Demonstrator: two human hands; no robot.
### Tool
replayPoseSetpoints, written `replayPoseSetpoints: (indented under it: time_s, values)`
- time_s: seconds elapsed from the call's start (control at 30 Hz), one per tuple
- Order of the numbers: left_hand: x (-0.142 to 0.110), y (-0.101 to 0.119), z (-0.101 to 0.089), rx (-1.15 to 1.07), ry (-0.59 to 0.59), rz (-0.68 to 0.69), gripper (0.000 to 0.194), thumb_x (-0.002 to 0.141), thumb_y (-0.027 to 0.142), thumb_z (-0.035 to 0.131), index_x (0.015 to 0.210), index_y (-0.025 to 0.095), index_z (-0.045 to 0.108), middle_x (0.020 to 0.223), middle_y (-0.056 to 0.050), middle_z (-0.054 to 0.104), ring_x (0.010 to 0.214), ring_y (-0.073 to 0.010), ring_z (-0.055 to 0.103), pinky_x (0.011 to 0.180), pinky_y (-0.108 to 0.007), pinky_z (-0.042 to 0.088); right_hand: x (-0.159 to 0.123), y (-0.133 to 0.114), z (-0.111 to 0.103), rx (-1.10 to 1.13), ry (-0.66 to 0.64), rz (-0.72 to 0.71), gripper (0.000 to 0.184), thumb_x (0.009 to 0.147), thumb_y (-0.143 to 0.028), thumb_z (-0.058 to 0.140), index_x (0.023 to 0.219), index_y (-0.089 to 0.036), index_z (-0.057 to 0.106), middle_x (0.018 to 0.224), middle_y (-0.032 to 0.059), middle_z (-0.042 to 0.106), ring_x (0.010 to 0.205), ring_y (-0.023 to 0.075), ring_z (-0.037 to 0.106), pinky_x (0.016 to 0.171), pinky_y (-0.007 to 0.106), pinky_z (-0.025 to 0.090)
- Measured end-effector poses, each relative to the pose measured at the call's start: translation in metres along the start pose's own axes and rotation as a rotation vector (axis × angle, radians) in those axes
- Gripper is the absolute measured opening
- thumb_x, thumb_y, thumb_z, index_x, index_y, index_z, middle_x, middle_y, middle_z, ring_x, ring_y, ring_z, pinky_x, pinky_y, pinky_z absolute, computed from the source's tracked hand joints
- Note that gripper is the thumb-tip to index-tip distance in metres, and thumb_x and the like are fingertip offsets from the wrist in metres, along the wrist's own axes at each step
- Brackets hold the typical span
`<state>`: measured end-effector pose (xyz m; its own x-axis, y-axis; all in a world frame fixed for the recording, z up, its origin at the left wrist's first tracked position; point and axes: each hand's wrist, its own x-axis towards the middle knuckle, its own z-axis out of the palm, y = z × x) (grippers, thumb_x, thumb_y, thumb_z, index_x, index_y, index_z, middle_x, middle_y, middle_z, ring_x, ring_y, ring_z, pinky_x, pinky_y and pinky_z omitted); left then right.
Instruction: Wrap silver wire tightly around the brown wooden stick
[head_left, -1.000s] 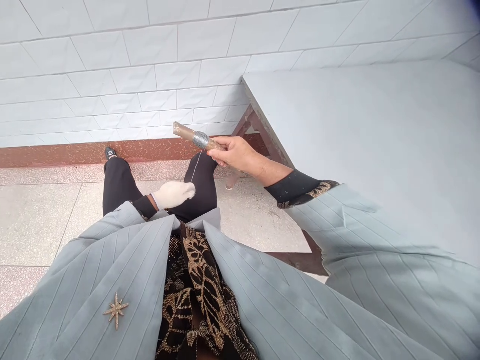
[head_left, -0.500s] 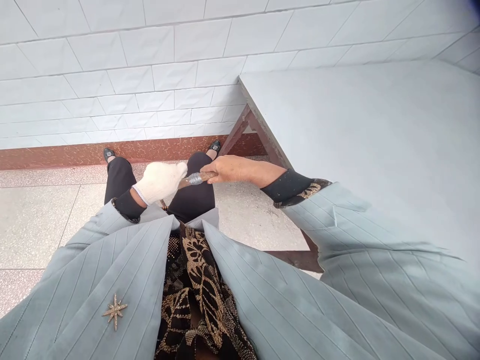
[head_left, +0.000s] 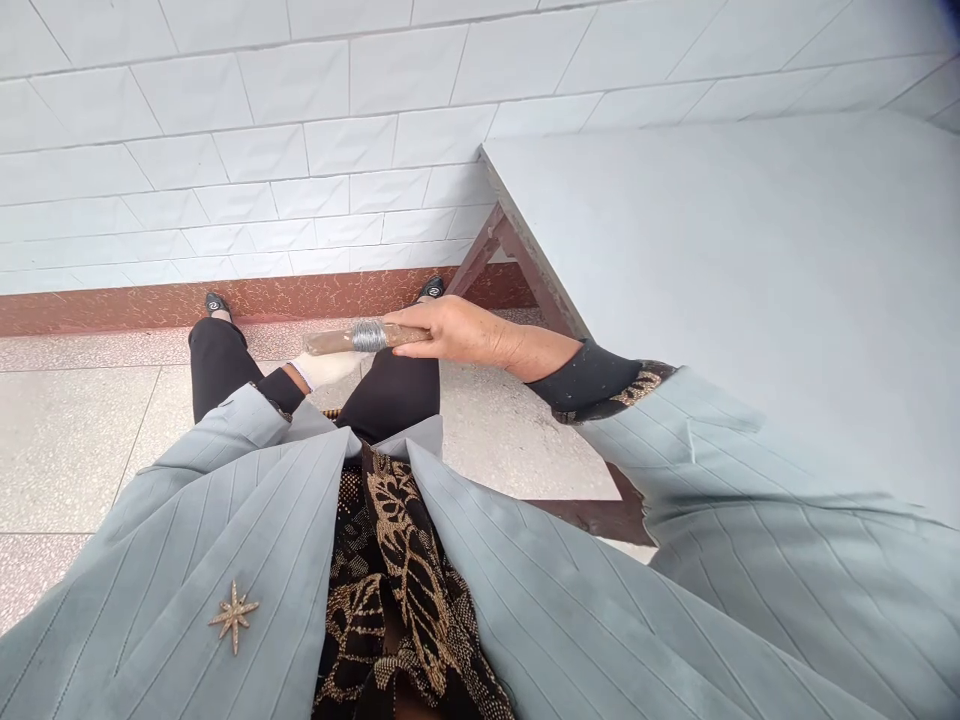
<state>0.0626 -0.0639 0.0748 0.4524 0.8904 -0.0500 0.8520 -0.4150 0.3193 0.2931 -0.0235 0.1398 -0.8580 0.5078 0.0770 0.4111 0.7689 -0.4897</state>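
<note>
A short brown wooden handle (head_left: 330,342) lies nearly level in front of my body. Silvery wire (head_left: 368,336) is wound in a tight band round its middle. My bare right hand (head_left: 442,328) pinches the handle's right end between thumb and fingers. My left hand (head_left: 330,371), in a white knitted glove, is just below the handle's left part. The handle partly covers this hand, so its fingers are hidden and I cannot tell whether it grips or touches the wood. The handle's blunt left end shows bare.
A grey-white tabletop (head_left: 720,260) with reddish-brown legs (head_left: 517,255) stands to my right. A white tiled wall (head_left: 292,85) with a red-brown skirting (head_left: 112,308) rises ahead. Below are my dark-trousered knees (head_left: 217,365) and the speckled floor (head_left: 67,430).
Earlier my gloved left hand was closed over the handle's left part. Now it is lower and behind the handle, whose left end has come into view. The handle has shifted slightly left and up.
</note>
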Motion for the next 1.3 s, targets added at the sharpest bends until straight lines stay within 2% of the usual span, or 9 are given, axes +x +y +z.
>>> replayPoseSetpoints:
  time_s: [0.1, 0.23, 0.43, 0.6, 0.77, 0.9, 1.1, 1.2, 1.3]
  values:
    - [-0.010, 0.012, 0.013, -0.030, -0.100, -0.011, 0.036, 0.105, 0.031, 0.035, 0.106, 0.020, 0.070, 0.106, -0.007, 0.078, 0.099, -0.0245, 0.072, 0.088, -0.035, 0.050, 0.001, 0.007, 0.003, -0.022, 0.154, 0.135, 0.041, 0.092, -0.032, 0.066, 0.128, -0.016, 0.076, 0.104, 0.0078, 0.077, 0.086, 0.0202, 0.064, 0.079, 0.029, 0.042]
    - [-0.022, 0.025, 0.003, 0.006, -0.183, 0.011, 0.035, 0.105, 0.032, 0.035, 0.104, 0.020, 0.068, 0.102, -0.006, 0.078, 0.095, -0.0250, 0.074, 0.082, -0.035, 0.049, -0.001, 0.019, 0.002, -0.049, 0.237, 0.315, 0.043, 0.092, -0.033, 0.065, 0.130, -0.015, 0.075, 0.104, 0.0082, 0.077, 0.088, 0.0224, 0.066, 0.080, 0.031, 0.043]
    - [-0.039, 0.027, -0.023, 0.196, -0.073, -0.048, 0.039, 0.109, 0.037, 0.035, 0.124, 0.016, 0.063, 0.102, -0.012, 0.078, 0.096, -0.0281, 0.075, 0.079, -0.035, 0.048, 0.011, 0.023, 0.003, -0.270, 0.118, 0.446, 0.043, 0.095, -0.034, 0.063, 0.134, -0.018, 0.073, 0.108, 0.0108, 0.078, 0.091, 0.0261, 0.067, 0.078, 0.033, 0.044]
    - [-0.044, 0.017, -0.035, 0.164, 0.009, -0.096, 0.036, 0.107, 0.041, 0.039, 0.118, 0.017, 0.065, 0.099, -0.010, 0.078, 0.091, -0.0256, 0.074, 0.077, -0.032, 0.048, 0.040, 0.016, 0.015, -0.444, -0.044, 0.417, 0.049, 0.100, -0.039, 0.063, 0.145, -0.020, 0.065, 0.119, 0.0163, 0.076, 0.104, 0.0330, 0.069, 0.080, 0.036, 0.045]
    - [-0.044, 0.000, -0.036, 0.019, 0.118, -0.198, 0.036, 0.108, 0.038, 0.038, 0.120, 0.018, 0.065, 0.108, -0.011, 0.078, 0.098, -0.0245, 0.074, 0.084, -0.033, 0.051, 0.076, 0.020, 0.035, -0.313, 0.038, 0.425, 0.052, 0.106, -0.046, 0.054, 0.151, -0.019, 0.059, 0.127, 0.0179, 0.074, 0.113, 0.0346, 0.068, 0.088, 0.039, 0.046]
    - [-0.037, -0.019, -0.011, -0.071, 0.101, -0.307, 0.039, 0.110, 0.038, 0.033, 0.129, 0.018, 0.061, 0.117, -0.011, 0.077, 0.106, -0.0265, 0.075, 0.090, -0.035, 0.052, 0.113, 0.037, 0.078, -0.196, 0.110, 0.456, 0.050, 0.106, -0.043, 0.051, 0.148, -0.017, 0.059, 0.133, 0.0198, 0.071, 0.116, 0.0367, 0.066, 0.089, 0.041, 0.046]
    - [-0.031, -0.059, 0.056, 0.020, -0.021, -0.501, 0.041, 0.112, 0.034, 0.026, 0.136, 0.017, 0.055, 0.113, -0.016, 0.078, 0.106, -0.0255, 0.076, 0.090, -0.034, 0.051, 0.132, 0.077, 0.165, -0.063, 0.155, 0.511, 0.055, 0.109, -0.032, 0.039, 0.159, -0.011, 0.046, 0.150, 0.0237, 0.059, 0.129, 0.0330, 0.060, 0.098, 0.038, 0.047]
    - [-0.034, -0.065, 0.073, 0.086, -0.094, -0.480, 0.043, 0.112, 0.038, 0.027, 0.139, 0.020, 0.055, 0.115, -0.015, 0.078, 0.104, -0.0263, 0.076, 0.088, -0.034, 0.051, 0.124, 0.086, 0.183, -0.052, 0.129, 0.515, 0.056, 0.109, -0.034, 0.039, 0.160, -0.011, 0.044, 0.148, 0.0242, 0.060, 0.125, 0.0333, 0.061, 0.098, 0.040, 0.047]
    - [-0.034, -0.066, 0.075, 0.114, -0.117, -0.438, 0.043, 0.112, 0.041, 0.029, 0.134, 0.020, 0.060, 0.118, -0.015, 0.076, 0.106, -0.0279, 0.075, 0.088, -0.035, 0.050, 0.117, 0.087, 0.183, -0.100, 0.074, 0.503, 0.056, 0.110, -0.035, 0.040, 0.161, -0.012, 0.044, 0.147, 0.0241, 0.060, 0.122, 0.0328, 0.061, 0.096, 0.039, 0.045]
